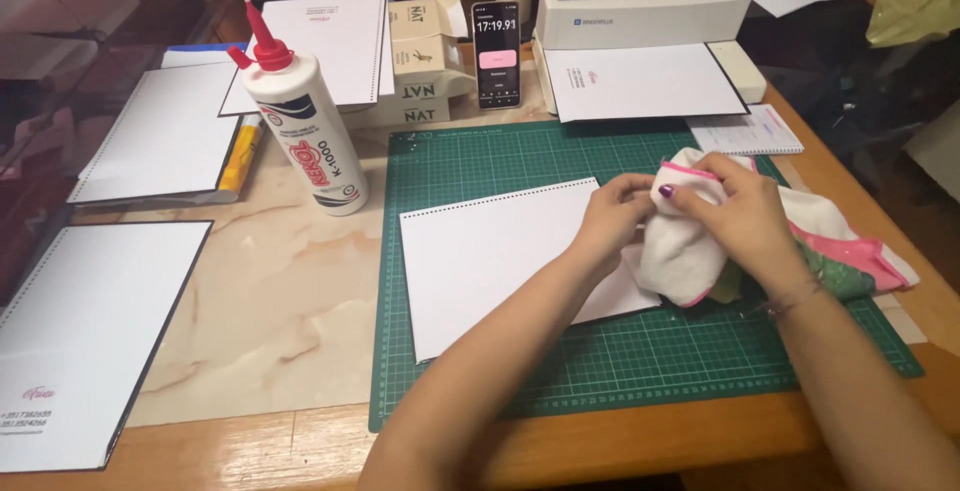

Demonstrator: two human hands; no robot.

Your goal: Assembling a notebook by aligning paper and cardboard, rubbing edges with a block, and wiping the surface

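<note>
- White cloth (682, 251) with pink edging is held over the green cutting mat (480, 161), at about 3 o'clock on the worktop (280, 291).
- Left hand (612, 213) is curled, fingertips pinching a fold of the cloth; it overlaps the right edge of the white perforated sheet (490, 251).
- Right hand (740, 206) is cupped over the cloth's top, fingers pressed together around it.
- Judgement: the cloth is best bunched tight with loose ends tucked in, and the sheet left flat and square on the mat.
- Count: one glue bottle (305, 121) at 10 o'clock, one phone (496, 54) at 12, one binding machine (640, 11) at 1.
- Similar white sheets: three at 9–11 o'clock, one on the machine's tray, one on the mat.
</note>
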